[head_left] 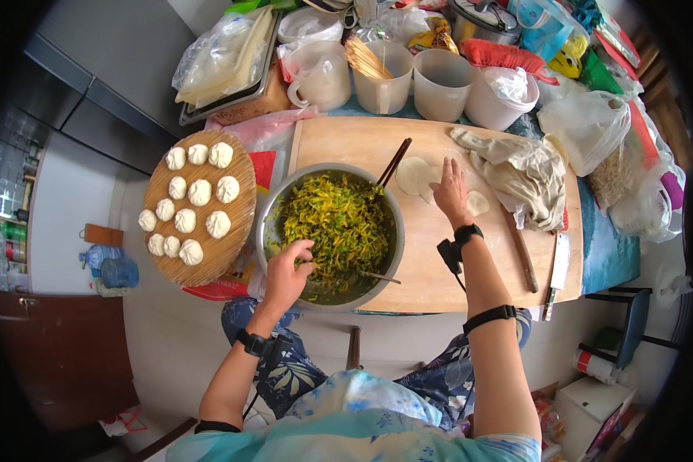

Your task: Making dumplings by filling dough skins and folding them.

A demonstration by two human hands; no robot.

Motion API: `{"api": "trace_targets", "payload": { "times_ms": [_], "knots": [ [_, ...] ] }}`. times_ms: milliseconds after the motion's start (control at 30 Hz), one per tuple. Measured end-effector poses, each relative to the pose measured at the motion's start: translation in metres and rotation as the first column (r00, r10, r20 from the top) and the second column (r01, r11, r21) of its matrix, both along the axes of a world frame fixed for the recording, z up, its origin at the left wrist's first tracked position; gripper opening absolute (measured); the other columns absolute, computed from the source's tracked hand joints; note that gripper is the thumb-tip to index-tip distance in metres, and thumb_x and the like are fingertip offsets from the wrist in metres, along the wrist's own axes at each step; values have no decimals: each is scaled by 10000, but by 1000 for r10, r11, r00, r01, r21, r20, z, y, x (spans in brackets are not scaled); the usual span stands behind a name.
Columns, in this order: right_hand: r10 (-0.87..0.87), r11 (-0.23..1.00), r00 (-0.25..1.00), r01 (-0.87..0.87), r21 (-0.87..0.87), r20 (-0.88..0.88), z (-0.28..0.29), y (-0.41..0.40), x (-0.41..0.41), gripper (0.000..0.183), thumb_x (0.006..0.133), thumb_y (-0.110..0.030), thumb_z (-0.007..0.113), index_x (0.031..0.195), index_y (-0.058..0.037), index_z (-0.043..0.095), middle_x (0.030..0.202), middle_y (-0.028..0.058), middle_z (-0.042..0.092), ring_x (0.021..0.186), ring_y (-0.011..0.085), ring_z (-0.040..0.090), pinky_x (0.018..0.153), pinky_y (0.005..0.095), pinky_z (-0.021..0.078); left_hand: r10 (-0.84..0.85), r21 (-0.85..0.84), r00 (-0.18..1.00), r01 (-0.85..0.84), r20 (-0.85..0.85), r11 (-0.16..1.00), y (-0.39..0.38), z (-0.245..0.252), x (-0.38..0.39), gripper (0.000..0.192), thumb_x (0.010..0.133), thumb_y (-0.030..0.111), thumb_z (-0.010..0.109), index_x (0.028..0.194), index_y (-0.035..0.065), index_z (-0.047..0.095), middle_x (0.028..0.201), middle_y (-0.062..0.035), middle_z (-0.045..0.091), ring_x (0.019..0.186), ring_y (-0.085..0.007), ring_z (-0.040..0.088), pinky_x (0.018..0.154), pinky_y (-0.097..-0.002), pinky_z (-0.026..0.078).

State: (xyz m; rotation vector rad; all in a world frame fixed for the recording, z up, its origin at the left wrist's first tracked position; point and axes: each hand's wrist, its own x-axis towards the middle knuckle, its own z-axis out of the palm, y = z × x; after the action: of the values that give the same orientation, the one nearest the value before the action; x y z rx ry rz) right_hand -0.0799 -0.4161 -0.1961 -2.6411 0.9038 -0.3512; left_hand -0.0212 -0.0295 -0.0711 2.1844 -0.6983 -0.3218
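My left hand [289,271] is over the near left rim of a steel bowl [400,242], fingers bent and thumb apart, with nothing visible in it. Chopped green and yellow vegetable filling [335,225] heaps up inside the bowl. Dark chopsticks [397,161] lean on its far right side, and a metal utensil handle [381,278] juts out at the near right. My right hand [451,193] reaches over round dough wrappers [413,175] on a wooden board [346,138], fingers stretched and thumb apart. Whether it touches them is hard to tell. A smaller wrapper [477,203] lies just to its right.
Several pleated buns [200,192] sit on a round slatted tray [239,173] at the left. A crumpled cloth [520,173], a rolling pin [520,248] and a cleaver [559,265] lie at the board's right. Plastic jugs [383,78] and bags [589,130] crowd the back.
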Motion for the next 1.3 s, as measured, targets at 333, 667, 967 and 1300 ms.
{"api": "trace_targets", "payload": {
  "times_ms": [333,667,967,1300],
  "knots": [
    [-133,983,983,148,112,-129,9,-3,-15,364,671,-201,767,987,-56,659,969,198,669,998,385,601,894,465,468,16,-130,986,-38,-165,991,-13,-17,-12,141,833,5,668,971,-19,650,876,-58,676,833,-127,641,746,-255,511],
    [89,892,903,-260,370,421,163,130,-24,165,764,-60,674,869,21,575,708,201,633,657,311,635,610,401,503,-348,-522,416,-449,-840,725,-15,-28,-28,625,961,497,534,1301,-27,504,1260,-183,587,1204,-289,559,1051,-431,432],
    [182,961,854,-260,96,488,148,221,-56,172,787,-102,736,909,-46,628,766,108,634,657,252,616,606,368,498,-724,-645,262,-696,-638,316,-6,-2,-41,689,929,677,421,1355,140,484,1299,-167,573,1223,-362,543,973,-578,462],
    [-317,606,924,22,795,216,87,221,-94,223,822,-150,717,867,47,622,622,82,623,468,133,549,468,279,442,-491,-527,328,-774,-807,350,52,-33,-17,623,890,616,580,1131,42,594,1064,-164,668,1045,-350,643,840,-518,538]
  ]
}}
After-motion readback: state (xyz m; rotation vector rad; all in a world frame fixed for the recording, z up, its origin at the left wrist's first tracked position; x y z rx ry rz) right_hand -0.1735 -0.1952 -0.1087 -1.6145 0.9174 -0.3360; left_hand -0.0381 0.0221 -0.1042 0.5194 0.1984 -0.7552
